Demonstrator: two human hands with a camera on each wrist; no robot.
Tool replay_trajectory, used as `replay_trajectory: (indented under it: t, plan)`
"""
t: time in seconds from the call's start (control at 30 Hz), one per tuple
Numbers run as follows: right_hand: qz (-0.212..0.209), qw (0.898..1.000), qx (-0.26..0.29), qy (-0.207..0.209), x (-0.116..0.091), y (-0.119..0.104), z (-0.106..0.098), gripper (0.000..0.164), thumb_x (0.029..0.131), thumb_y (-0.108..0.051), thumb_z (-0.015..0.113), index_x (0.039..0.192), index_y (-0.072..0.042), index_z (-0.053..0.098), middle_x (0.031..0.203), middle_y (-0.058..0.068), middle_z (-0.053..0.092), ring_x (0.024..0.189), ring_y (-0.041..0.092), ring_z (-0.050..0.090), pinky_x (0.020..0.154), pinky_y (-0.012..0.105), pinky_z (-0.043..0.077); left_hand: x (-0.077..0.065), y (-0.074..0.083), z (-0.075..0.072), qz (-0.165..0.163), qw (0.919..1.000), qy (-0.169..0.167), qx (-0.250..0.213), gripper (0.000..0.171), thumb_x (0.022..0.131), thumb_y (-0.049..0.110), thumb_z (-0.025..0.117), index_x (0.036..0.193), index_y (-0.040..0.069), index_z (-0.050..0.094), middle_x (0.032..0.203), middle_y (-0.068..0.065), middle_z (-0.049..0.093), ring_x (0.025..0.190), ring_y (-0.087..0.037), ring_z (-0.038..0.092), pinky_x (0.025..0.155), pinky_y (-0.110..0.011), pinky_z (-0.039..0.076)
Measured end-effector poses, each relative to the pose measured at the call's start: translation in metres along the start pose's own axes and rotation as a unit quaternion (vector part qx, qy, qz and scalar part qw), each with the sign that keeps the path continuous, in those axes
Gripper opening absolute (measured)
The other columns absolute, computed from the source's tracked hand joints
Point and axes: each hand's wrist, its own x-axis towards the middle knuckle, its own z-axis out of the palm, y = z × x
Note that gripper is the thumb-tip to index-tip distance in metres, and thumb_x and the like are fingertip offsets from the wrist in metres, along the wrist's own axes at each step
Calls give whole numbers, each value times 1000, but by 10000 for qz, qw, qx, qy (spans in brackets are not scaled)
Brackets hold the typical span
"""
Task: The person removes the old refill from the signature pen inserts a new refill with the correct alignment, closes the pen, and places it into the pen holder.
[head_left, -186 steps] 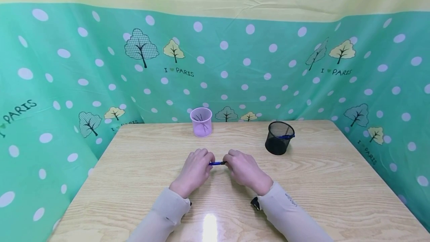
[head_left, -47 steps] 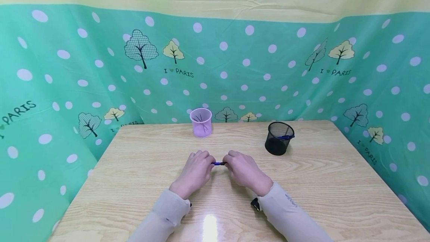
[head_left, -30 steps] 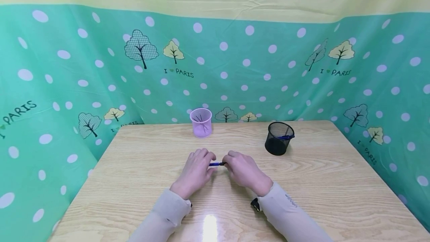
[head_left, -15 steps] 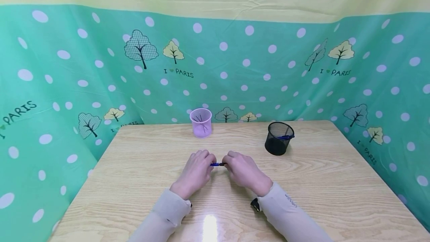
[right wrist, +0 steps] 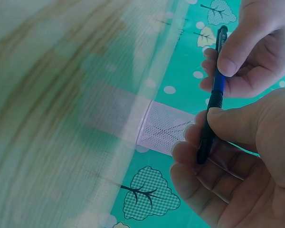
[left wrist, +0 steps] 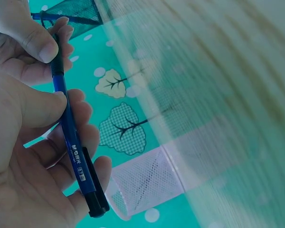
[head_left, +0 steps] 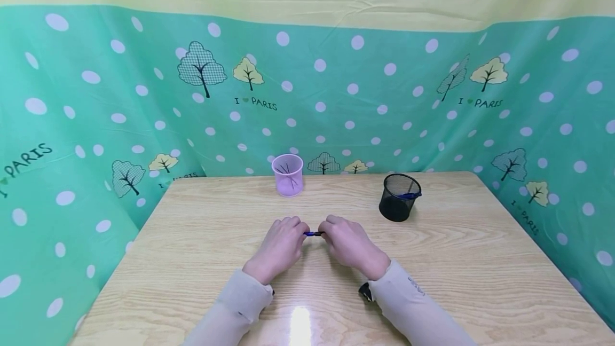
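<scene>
Left grip [head_left: 278,247] pinches the blue barrel of the pen [left wrist: 69,123] between thumb and fingers, clip end on this side. Right grip [head_left: 349,244] pinches the dark front section of the same pen. Pen position: level between both hands, over the table [head_left: 192,239]. Beyond the hands stand a purple cup [head_left: 289,187] containing thin dark sticks [head_left: 288,170] and, to its right, a black mesh cup [head_left: 395,208] containing a second pen [head_left: 408,195].

The left hand [left wrist: 19,175] holds a blue M&G pen [left wrist: 72,126], thumb on top. On one side of that grip, the right hand [left wrist: 19,45] pinches the pen's black end. On the other side is its black clip [left wrist: 97,183] — and behind the clip, a pink mesh cup [left wrist: 147,180].
</scene>
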Motion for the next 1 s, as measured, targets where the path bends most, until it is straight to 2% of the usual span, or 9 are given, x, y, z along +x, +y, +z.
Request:
replay_trajectory:
  t: [0.27, 0.47, 0.57, 0.8, 1.0]
  plan:
    - [-9, 10000, -4, 17, 0, 0, 0, 9, 88, -12, 65, 96, -14, 70, 81, -7, 54, 72, 9, 55, 58, 26, 49, 0, -1, 1, 27, 10000, 54, -72, 11, 86, 11, 66, 97, 12, 68, 85, 6, 57, 77, -14, 52, 66, -28, 40]
    - [-17, 10000, 31, 33, 0, 0, 1, 9, 89, -12, 65, 97, -14, 70, 82, -7, 55, 74, 10, 58, 59, 28, 50, 0, -1, 0, -28, 9997, 12, -257, 29, 80, 19, 74, 107, 11, 65, 90, 3, 57, 82, -16, 52, 72, -32, 41]
    - [-25, 10000, 33, 29, -1, 0, 1, 10, 89, -12, 65, 97, -14, 70, 83, -7, 56, 74, 10, 58, 59, 28, 50, 0, -1, 0, -76, 9995, 49, -300, 34, 78, 18, 77, 108, 11, 63, 91, 3, 55, 84, -17, 51, 73, -32, 40]
    - [-31, 10000, 40, 29, 0, -1, 0, 9, 89, -13, 65, 97, -15, 70, 82, -7, 55, 73, 10, 57, 59, 27, 49, 1, -2, 0, -80, 9993, 241, -276, 31, 72, 8, 79, 97, 12, 61, 87, 4, 52, 81, -16, 48, 72, -31, 40]
    - [-48, 10000, 55, 29, -1, -1, 1, 9, 89, -13, 65, 96, -15, 70, 82, -7, 55, 73, 10, 57, 59, 27, 50, 0, -2, 0, -48, 9996, 155, -247, 25, 75, 5, 77, 91, 15, 60, 83, 7, 51, 77, -13, 47, 68, -28, 39]
